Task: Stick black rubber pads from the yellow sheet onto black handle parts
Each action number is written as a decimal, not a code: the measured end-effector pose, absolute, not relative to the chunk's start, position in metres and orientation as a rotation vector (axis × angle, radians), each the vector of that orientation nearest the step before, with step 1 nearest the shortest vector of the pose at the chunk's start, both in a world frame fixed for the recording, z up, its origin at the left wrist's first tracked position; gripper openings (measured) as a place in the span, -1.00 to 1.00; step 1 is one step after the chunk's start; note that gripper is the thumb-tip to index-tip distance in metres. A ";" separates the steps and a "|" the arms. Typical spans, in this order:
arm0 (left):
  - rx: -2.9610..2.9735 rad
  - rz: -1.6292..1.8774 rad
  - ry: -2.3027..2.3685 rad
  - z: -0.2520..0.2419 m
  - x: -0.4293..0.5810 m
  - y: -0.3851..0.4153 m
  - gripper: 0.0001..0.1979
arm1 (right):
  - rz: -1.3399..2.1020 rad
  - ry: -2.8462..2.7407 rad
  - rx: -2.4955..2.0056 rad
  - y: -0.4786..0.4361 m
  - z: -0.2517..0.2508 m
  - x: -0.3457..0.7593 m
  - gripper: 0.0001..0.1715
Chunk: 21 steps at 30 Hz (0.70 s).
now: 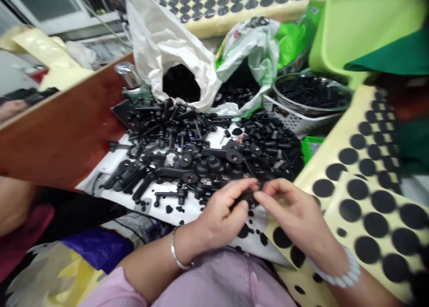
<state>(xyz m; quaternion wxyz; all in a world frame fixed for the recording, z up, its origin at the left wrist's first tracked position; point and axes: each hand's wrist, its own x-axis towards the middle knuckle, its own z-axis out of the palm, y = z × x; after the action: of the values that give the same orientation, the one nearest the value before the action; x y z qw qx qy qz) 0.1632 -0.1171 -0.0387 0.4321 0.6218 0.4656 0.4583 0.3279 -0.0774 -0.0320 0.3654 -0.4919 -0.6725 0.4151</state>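
Observation:
My left hand (pixel 223 215), with a silver bangle at the wrist, is closed around a small black part that shows only partly between the fingers. Close against it, my right hand (pixel 298 217) has thumb and fingers pinched together; what they grip, if anything, is too small to make out. Just beyond the hands lies a heap of black plastic arms (pixel 174 170) with round ends and ball joints. Short black tubes (pixel 275 141) are piled to the right of these. Loose black dots (pixel 169 208) are scattered on the white sheet (pixel 124 199).
Yellow sheets of round black pads (pixel 363 249) lie at the right. Behind the heap stand a white sack (pixel 147 34), a plastic bag (pixel 264 43) and a bowl of black parts (pixel 311 92). A red-brown board (pixel 67 124) rises at the left. Other people's arms (pixel 15 199) show at the left edge.

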 end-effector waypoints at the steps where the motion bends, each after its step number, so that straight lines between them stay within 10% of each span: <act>1: 1.506 1.154 1.175 -0.037 0.166 -0.117 -0.63 | 1.134 -1.737 -1.265 -0.077 -0.031 0.327 -0.64; 13: 1.257 1.457 1.314 -0.006 0.134 -0.111 -0.87 | 1.070 -1.737 -1.166 -0.069 -0.024 0.324 -0.69; 21: 1.975 1.502 1.702 0.007 0.105 -0.065 -0.61 | 1.010 -1.673 -1.130 -0.071 -0.006 0.330 -0.77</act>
<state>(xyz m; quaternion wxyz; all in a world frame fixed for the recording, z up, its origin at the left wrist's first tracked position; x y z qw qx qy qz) 0.1047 -0.0645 0.0067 0.0663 0.6548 0.5645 0.4981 0.3304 -0.0713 -0.0064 0.4280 -0.4524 -0.6698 0.4044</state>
